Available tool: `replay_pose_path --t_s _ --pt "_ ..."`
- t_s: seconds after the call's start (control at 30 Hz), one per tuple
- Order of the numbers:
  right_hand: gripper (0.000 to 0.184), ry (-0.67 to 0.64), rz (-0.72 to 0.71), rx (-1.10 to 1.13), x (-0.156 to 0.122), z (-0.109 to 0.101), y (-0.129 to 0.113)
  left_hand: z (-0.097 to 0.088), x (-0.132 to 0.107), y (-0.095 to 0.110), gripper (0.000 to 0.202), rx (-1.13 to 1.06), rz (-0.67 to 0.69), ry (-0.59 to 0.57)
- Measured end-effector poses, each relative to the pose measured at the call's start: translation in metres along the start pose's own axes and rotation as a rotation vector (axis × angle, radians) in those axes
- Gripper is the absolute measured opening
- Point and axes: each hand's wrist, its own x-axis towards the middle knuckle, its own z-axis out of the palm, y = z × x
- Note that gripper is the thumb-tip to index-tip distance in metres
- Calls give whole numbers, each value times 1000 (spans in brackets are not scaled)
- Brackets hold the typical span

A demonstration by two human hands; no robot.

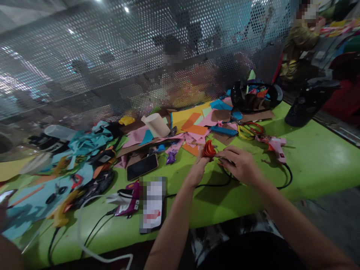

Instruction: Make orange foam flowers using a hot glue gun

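Observation:
My left hand [198,167] pinches an orange folded paper piece [209,148] just above the green table [309,165]. My right hand [239,163] lies beside it with fingers curled, its fingertips touching the base of the same paper piece. A black cable [213,185] runs under both hands. A pink glue gun [277,147] lies just right of my right hand. Yellow-and-red scissors [249,130] and a blue cutter [224,131] lie behind the hands.
Coloured paper scraps [194,129], a paper roll [156,125] and a black bowl of scraps [254,96] crowd the back. A dark phone [142,167] and another phone [152,204] lie left. A perforated metal screen [140,56] stands behind. Another person [300,41] sits far right.

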Motion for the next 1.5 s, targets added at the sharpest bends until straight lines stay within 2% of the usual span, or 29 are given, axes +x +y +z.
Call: replay_pose_path --t_s 0.2,0.67,1.0,1.13,1.27,1.5 --pt "23 -35 -37 -11 0 1 0 1 -3 8 39 108 50 -35" --pt "22 -64 22 -175 0 1 -3 -1 -5 8 43 199 85 -99" --pt "22 -47 -6 -159 0 2 -2 2 -1 0 41 120 58 -42" --pt "19 -53 16 -173 0 1 -3 4 -3 4 43 106 15 -45" --pt "18 -36 22 -211 0 0 -4 4 -6 8 45 143 28 -77" --pt "24 -77 39 -171 -1 2 -1 0 -3 1 46 106 23 -80"
